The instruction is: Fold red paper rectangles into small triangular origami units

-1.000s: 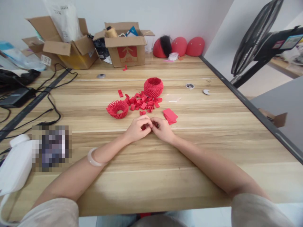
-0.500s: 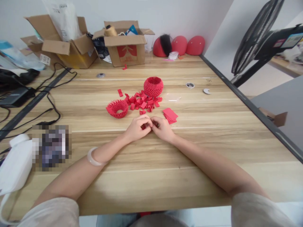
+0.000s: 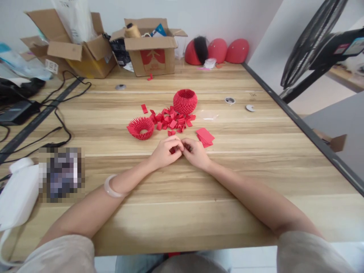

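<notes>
My left hand [image 3: 168, 151] and my right hand [image 3: 196, 152] meet at the fingertips above the wooden table. Both are closed in a pinch. A bit of red paper [image 3: 172, 150] shows inside the curl of my left fingers; most of it is hidden. Just beyond the hands lies a loose heap of folded red paper pieces [image 3: 173, 123]. Left of the heap sits a shallow red bowl of folded paper [image 3: 141, 128], and behind it a rounder red paper vase [image 3: 185, 101]. A small stack of flat red paper slips [image 3: 205, 137] lies beside my right hand.
Cardboard boxes [image 3: 152, 57] and red helmet-like domes [image 3: 217, 51] line the back wall. Black cables [image 3: 64, 129] and a white device [image 3: 18, 193] occupy the left side. A roll of tape [image 3: 229, 100] lies right of the vase; a black fan [image 3: 314, 45] stands beyond the right edge.
The camera view has shifted slightly, so the table items appear a little higher. My hands keep the same pinch at nearly the same place.
</notes>
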